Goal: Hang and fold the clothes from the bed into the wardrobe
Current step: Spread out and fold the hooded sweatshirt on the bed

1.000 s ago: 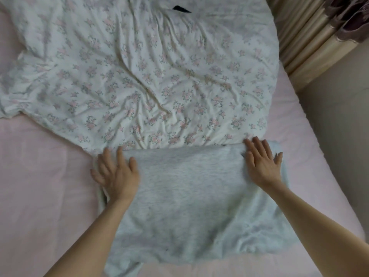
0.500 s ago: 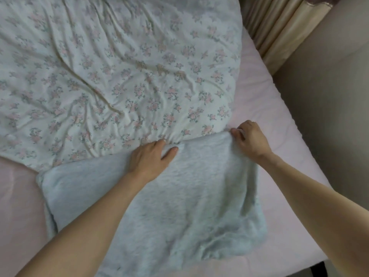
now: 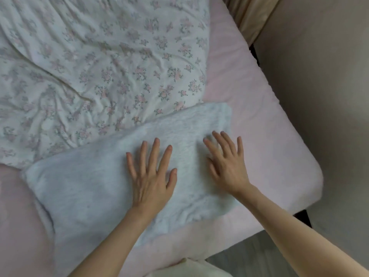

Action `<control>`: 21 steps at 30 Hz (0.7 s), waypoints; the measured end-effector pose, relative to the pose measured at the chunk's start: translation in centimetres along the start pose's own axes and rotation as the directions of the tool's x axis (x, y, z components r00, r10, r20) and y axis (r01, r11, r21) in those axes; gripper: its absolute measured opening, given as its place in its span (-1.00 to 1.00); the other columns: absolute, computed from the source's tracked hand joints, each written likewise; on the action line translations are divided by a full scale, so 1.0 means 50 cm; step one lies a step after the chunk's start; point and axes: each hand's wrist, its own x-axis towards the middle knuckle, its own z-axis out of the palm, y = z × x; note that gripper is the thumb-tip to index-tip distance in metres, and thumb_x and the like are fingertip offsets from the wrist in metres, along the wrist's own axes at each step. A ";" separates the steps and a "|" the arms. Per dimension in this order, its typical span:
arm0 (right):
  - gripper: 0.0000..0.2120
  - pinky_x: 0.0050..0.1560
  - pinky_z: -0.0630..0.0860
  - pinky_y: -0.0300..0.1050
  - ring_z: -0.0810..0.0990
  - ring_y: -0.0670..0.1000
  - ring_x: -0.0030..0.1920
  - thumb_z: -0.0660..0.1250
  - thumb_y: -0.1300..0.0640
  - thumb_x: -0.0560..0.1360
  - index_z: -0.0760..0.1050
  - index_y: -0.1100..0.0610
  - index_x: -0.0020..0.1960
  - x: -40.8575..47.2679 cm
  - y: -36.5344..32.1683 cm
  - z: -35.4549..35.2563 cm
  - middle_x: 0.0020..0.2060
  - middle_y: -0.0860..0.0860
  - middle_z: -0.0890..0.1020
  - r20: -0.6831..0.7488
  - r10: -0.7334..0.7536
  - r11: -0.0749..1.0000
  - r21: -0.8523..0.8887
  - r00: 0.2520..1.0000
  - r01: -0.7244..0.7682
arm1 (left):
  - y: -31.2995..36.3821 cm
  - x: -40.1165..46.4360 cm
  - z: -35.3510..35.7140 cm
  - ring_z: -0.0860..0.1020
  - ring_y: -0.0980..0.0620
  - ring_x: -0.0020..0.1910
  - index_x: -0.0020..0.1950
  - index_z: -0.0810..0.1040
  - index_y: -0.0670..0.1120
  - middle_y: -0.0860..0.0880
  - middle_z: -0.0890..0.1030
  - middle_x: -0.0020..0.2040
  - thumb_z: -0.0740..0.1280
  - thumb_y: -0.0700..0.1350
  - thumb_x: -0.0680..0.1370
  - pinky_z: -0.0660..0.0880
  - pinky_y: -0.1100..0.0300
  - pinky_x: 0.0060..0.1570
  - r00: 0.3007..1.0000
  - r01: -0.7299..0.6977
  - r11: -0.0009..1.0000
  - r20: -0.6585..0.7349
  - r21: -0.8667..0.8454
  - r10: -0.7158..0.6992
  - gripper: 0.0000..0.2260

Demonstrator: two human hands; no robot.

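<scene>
Pressing flat on a folded grey garment (image 3: 103, 188), both hands lie palm down with fingers straight and spread, gripping nothing. The left hand (image 3: 151, 176) rests near the garment's middle. The right hand (image 3: 227, 164) rests just beside it, toward the garment's right edge, its fingertips slightly blurred.

Half a second ago the right hand was pinching the garment's far right corner with curled fingers, and the left hand lay at the far edge with its thumb out. Now the right hand has let go and flattened, and both hands sit further in from that edge, closer together.

The garment lies on a pink sheet (image 3: 259, 124) near the bed's right corner. Its far edge overlaps a crumpled white floral duvet (image 3: 99, 62) that fills the upper left. Beyond the bed's right side is a plain beige floor (image 3: 329, 96), and a beige curtain (image 3: 249, 15) hangs at the top. A pale fabric edge (image 3: 189, 269) shows at the bottom of the view; what it belongs to cannot be told.

No writing, label or brand can be read anywhere.
</scene>
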 end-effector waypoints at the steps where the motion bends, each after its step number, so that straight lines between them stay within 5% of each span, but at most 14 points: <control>1: -0.50 0.37 0.13 0.33 0.22 0.19 0.46 0.06 -0.02 0.55 0.21 0.02 0.48 -0.036 0.001 0.015 0.45 0.13 0.29 0.098 0.048 0.999 -0.021 0.994 -0.046 | 0.011 -0.029 0.015 0.09 -0.20 0.51 0.48 0.24 0.02 -0.11 0.17 0.53 0.12 0.12 0.54 -0.07 -0.37 0.39 0.997 -0.048 0.998 0.059 0.032 0.046 -0.49; 5: -0.47 0.46 -0.11 0.23 -0.19 0.11 0.53 -0.18 -0.20 0.60 -0.32 -0.16 0.49 -0.137 0.086 0.048 0.54 0.03 -0.15 0.362 0.456 0.890 -0.180 0.813 -0.419 | -0.004 -0.081 0.052 0.07 -0.25 0.50 0.48 0.27 0.07 -0.02 0.11 0.54 0.09 0.24 0.49 0.00 -0.52 0.27 0.971 -0.043 0.988 0.241 0.149 0.006 -0.42; 7: -0.45 0.46 -0.05 0.15 -0.08 0.11 0.53 -0.10 -0.14 0.62 -0.16 -0.05 0.54 -0.164 0.107 0.041 0.54 0.07 -0.03 0.311 0.498 0.866 -0.137 0.809 -0.481 | -0.013 -0.079 0.052 0.03 -0.27 0.51 0.50 0.19 0.08 -0.04 0.09 0.55 0.07 0.27 0.48 -0.02 -0.53 0.26 0.965 -0.030 0.986 0.261 0.161 -0.014 -0.39; 10: -0.55 0.21 0.38 0.03 0.44 0.21 0.27 0.04 -0.03 0.62 0.35 0.25 0.35 -0.175 0.076 0.018 0.27 0.20 0.49 0.148 0.637 0.696 0.311 0.756 -0.647 | 0.006 -0.093 0.052 -0.01 -0.29 0.51 0.54 0.05 0.11 -0.12 0.05 0.56 0.09 0.31 0.47 -0.09 -0.50 0.29 0.974 -0.076 0.986 0.221 0.151 0.042 -0.32; 12: -0.63 -0.02 0.49 0.08 0.55 0.16 -0.04 0.15 -0.01 0.60 0.43 0.29 0.18 -0.170 0.049 0.008 0.01 0.22 0.58 0.239 0.706 0.465 0.553 0.667 -0.691 | 0.025 -0.114 0.054 0.01 -0.28 0.51 0.53 0.04 0.14 -0.12 0.04 0.56 0.11 0.34 0.45 -0.09 -0.50 0.30 0.966 -0.176 0.974 0.215 0.140 0.144 -0.29; 14: -0.70 -0.22 0.45 -0.04 0.49 0.02 -0.29 0.28 -0.05 0.52 0.45 0.20 0.00 -0.159 0.037 -0.001 -0.23 0.08 0.54 0.363 0.653 0.368 0.615 0.665 -0.697 | 0.029 -0.135 0.059 0.02 -0.26 0.51 0.52 0.07 0.14 -0.12 0.04 0.56 0.11 0.38 0.43 -0.09 -0.50 0.29 0.961 -0.184 0.970 0.237 0.162 0.142 -0.29; 16: -0.67 -0.14 0.51 -0.16 0.58 -0.10 -0.16 0.39 -0.06 0.46 0.49 0.13 0.09 -0.146 0.032 0.008 -0.11 -0.07 0.61 0.471 0.572 0.309 0.635 0.672 -0.708 | 0.023 -0.145 0.058 0.02 -0.24 0.52 0.51 0.11 0.14 -0.10 0.06 0.55 0.09 0.39 0.43 -0.10 -0.50 0.29 0.953 -0.139 0.973 0.291 0.184 0.081 -0.30; 18: -0.54 0.02 0.58 -0.05 0.63 -0.03 0.00 0.46 -0.07 0.39 0.48 0.09 0.20 -0.130 0.026 0.016 0.03 -0.05 0.64 0.550 0.561 0.208 0.629 0.618 -0.749 | 0.020 -0.144 0.061 0.00 -0.22 0.52 0.51 0.12 0.15 -0.09 0.07 0.55 0.07 0.39 0.43 -0.10 -0.50 0.29 0.941 -0.118 0.974 0.335 0.195 0.047 -0.31; 21: -0.56 -0.05 0.60 -0.13 0.66 -0.04 -0.04 0.51 0.01 0.35 0.48 0.06 0.17 -0.120 0.018 0.013 0.02 -0.02 0.65 0.577 0.540 0.080 0.690 0.613 -0.719 | 0.032 -0.136 0.054 0.02 -0.23 0.52 0.51 0.15 0.15 -0.10 0.12 0.55 0.07 0.36 0.43 -0.11 -0.49 0.29 0.917 -0.095 0.979 0.399 0.183 0.014 -0.33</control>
